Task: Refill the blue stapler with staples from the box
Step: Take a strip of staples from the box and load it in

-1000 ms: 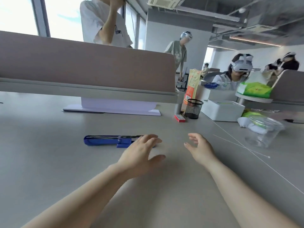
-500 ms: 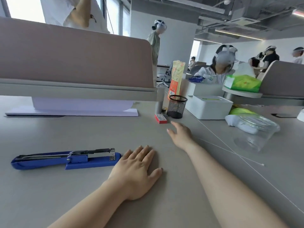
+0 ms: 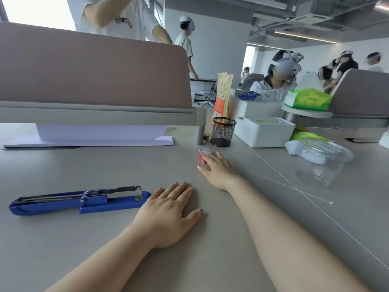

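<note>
A long blue stapler (image 3: 80,200) lies flat on the grey desk at the left, its metal magazine on top. My left hand (image 3: 166,213) rests palm down on the desk just right of the stapler's front end, fingers spread, holding nothing. A small red and white staple box (image 3: 202,153) lies further back near the desk's middle. My right hand (image 3: 217,168) is stretched out to it, fingertips touching the box's near end, thumb out to the left. The box still lies on the desk.
A black mesh pen cup (image 3: 223,131) stands just behind the box. A white box (image 3: 265,130) and a clear plastic tub (image 3: 324,161) sit to the right. A stack of white paper (image 3: 90,140) lies under the partition (image 3: 94,70). People stand and sit beyond.
My right hand has reached further forward and now touches the staple box. My left hand has stayed flat beside the stapler. The view has shifted slightly.
</note>
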### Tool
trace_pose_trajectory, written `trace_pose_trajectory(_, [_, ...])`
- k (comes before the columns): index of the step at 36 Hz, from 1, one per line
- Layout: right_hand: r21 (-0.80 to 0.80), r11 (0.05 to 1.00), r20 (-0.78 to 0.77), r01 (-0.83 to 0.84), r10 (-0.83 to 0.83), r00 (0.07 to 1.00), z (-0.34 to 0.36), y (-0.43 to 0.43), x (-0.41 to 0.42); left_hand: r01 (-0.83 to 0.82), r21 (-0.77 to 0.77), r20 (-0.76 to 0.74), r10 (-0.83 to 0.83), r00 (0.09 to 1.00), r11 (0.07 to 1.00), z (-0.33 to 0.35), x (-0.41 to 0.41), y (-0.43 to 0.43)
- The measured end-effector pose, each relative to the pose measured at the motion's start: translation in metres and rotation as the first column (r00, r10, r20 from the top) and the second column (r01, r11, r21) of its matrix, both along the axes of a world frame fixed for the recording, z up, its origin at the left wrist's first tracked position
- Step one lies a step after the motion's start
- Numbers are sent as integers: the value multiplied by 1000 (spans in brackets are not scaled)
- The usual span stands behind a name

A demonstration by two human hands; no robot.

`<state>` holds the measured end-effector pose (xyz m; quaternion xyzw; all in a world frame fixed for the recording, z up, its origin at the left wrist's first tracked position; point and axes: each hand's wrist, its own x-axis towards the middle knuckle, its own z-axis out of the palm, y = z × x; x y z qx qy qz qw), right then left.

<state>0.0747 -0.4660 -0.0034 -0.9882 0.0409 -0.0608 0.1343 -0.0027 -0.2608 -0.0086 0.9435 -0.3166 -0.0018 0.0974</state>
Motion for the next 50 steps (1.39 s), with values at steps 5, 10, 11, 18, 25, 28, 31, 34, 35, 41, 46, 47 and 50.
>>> trace_pose_trajectory(5, [53, 998, 12, -14, 13, 1000, -2, 8, -72, 9, -15, 6, -9, 1000, 1000, 2, -1, 0])
trace_pose_trajectory(10, [79, 997, 50, -25, 21, 999, -3, 20, -145, 20, -60, 35, -18, 999, 998, 3, -7, 4])
trace_pose_trajectory(11, [74, 997, 65, -24, 19, 998, -3, 21, -157, 26, -67, 54, -23, 998, 997, 3, -8, 5])
trace_pose_trajectory(18, [18, 999, 434, 40, -44, 900, 0, 25, -178, 43, -131, 84, -32, 996, 990, 1, -21, 9])
trace_pose_trajectory(25, [70, 973, 352, 222, -232, 907, -3, 21, -169, 70, -161, 98, -54, 994, 984, 1, -19, 6])
trace_pose_trajectory(28, [133, 971, 332, 199, -233, 914, -2, 20, -167, 120, -164, 123, -100, 987, 979, 1, -18, 3])
trace_pose_trajectory(31, [217, 969, 318, 121, -188, 929, -3, 19, -166, 155, -159, 158, -130, 979, 975, 1, -17, 2])
trace_pose_trajectory(34, [277, 959, 296, 63, -148, 944, -5, 18, -165, 177, -155, 162, -152, 975, 972, 1, -16, 3])
trace_pose_trajectory(35, [289, 956, 291, 53, -141, 946, -6, 18, -165, 183, -152, 156, -159, 975, 971, 1, -16, 3])
trace_pose_trajectory(41, [317, 948, 284, 38, -133, 950, -6, 16, -165, 188, -145, 154, -166, 974, 971, 1, -17, 3])
trace_pose_trajectory(46, [344, 939, 266, 17, -115, 957, -6, 16, -164, 197, -165, 137, -175, 975, 966, 2, -18, 3])
trace_pose_trajectory(47, [364, 931, 260, 7, -109, 960, -5, 16, -164, 198, -174, 134, -176, 975, 965, 2, -17, 3])
trace_pose_trajectory(50, [405, 914, 249, -17, -93, 964, -4, 17, -163, 205, -205, 120, -184, 976, 957, 2, -15, 3])
